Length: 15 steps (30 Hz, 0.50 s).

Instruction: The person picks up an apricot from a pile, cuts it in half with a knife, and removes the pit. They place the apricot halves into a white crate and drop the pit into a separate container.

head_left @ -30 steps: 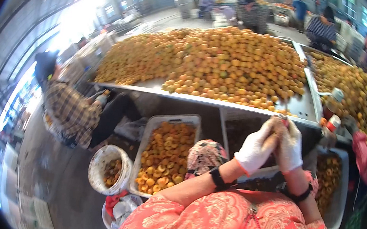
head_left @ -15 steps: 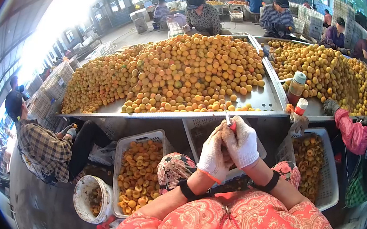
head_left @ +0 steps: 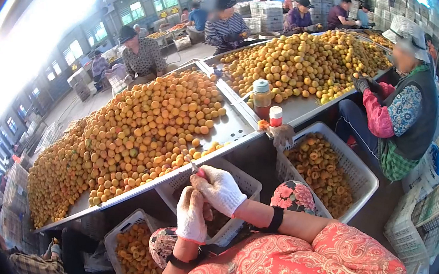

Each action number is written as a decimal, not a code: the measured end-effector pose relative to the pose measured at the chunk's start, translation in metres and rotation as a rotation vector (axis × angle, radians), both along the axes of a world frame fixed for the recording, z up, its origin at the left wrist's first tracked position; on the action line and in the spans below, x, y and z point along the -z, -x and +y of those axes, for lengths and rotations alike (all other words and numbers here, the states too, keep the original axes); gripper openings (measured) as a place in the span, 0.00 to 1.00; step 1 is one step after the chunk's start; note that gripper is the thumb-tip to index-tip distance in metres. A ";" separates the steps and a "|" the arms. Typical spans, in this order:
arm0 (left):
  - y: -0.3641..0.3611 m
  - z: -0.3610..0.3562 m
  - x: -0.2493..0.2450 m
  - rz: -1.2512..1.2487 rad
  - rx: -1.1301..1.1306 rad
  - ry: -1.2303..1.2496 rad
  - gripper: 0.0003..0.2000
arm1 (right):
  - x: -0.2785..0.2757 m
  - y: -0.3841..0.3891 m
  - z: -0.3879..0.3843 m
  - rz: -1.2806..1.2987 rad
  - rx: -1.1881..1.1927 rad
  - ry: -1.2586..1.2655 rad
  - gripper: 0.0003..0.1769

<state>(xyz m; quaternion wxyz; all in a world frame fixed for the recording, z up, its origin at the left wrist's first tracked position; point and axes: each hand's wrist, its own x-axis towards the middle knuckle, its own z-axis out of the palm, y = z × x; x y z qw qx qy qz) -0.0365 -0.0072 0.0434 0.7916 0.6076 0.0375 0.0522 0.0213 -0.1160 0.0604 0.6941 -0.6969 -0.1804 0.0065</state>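
Note:
My right hand, in a white knit glove, is closed around a small red-handled knife, its metal tip pointing up and away from me. Just below and left, my left hand, also gloved, has its fingers curled in against the right. Whatever it may hold is hidden. Both hands are over a grey plastic crate whose contents are mostly covered. Beyond them, a big heap of whole apricots lies on a metal-edged table.
Crates of halved apricots stand left and right of my knees. A jar and a red bottle stand at the table edge. A co-worker sits at right; others work behind the heaps. Stacked crates stand far right.
My view has swung to the right, so the co-worker at right shows fully and the one at left is mostly cut off. My hands stay close together, the knife still in the right.

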 end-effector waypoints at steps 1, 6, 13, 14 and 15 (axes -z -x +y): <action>0.000 0.001 0.004 -0.035 -0.043 -0.064 0.12 | 0.000 0.000 0.001 0.036 -0.024 -0.018 0.10; -0.009 0.009 0.020 -0.293 -0.197 -0.532 0.15 | -0.001 0.001 0.005 0.238 -0.102 -0.243 0.11; -0.014 -0.024 0.007 0.061 -0.211 0.459 0.16 | 0.001 0.002 0.009 -0.104 0.128 0.088 0.12; -0.019 -0.030 0.005 0.146 -0.259 0.637 0.17 | 0.005 -0.001 0.010 -0.145 0.124 0.108 0.12; -0.014 -0.027 0.005 0.147 -0.164 0.602 0.19 | 0.009 -0.003 0.011 -0.137 0.123 0.043 0.12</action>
